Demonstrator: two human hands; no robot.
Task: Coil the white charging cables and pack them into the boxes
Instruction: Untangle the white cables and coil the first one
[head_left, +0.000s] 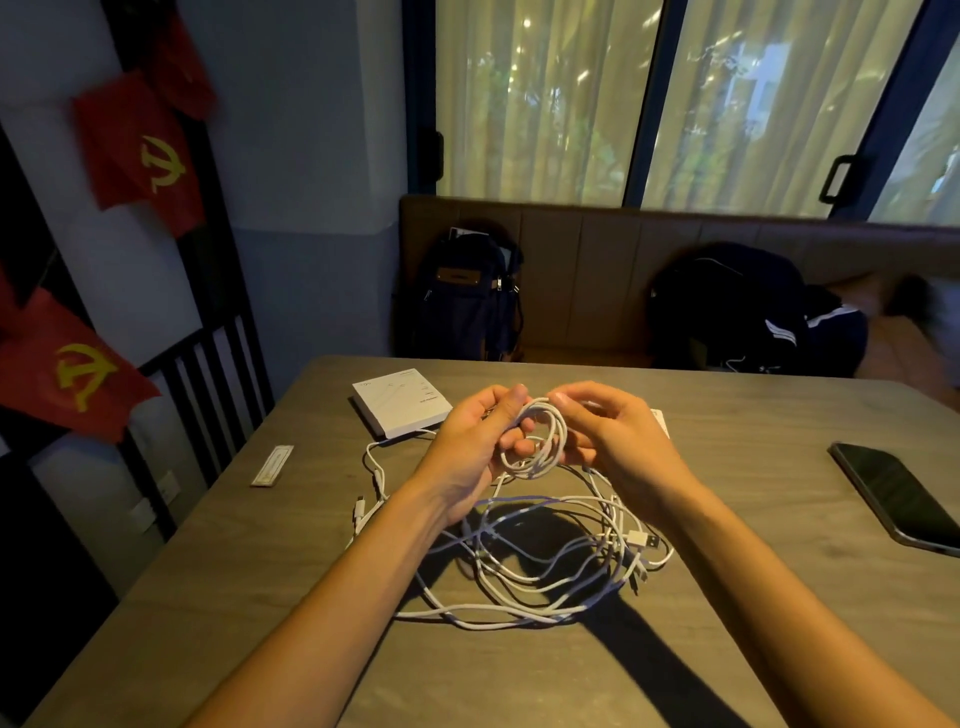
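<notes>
Coiling in progress: a person's left hand (480, 441) and right hand (615, 441) hold a small coil of white charging cable (558, 434) above a grey wood-grain tabletop (260, 571). The left grip curls round the loops with the thumb on top. The right grip pinches the coil's upper edge between thumb and fingertips. Beneath the hands a loose tangle of white cables (545, 571) sprawls across the tabletop, a USB plug (644, 540) showing at its right side. A flat white box (400, 402) lies just beyond the tangle, its grey print too small to read. A dark smartphone (893, 493) rests at far right and a narrow label strip (272, 465) at left. Red flags (140, 150) bearing a yellow hammer and sickle hang on the wall.
</notes>
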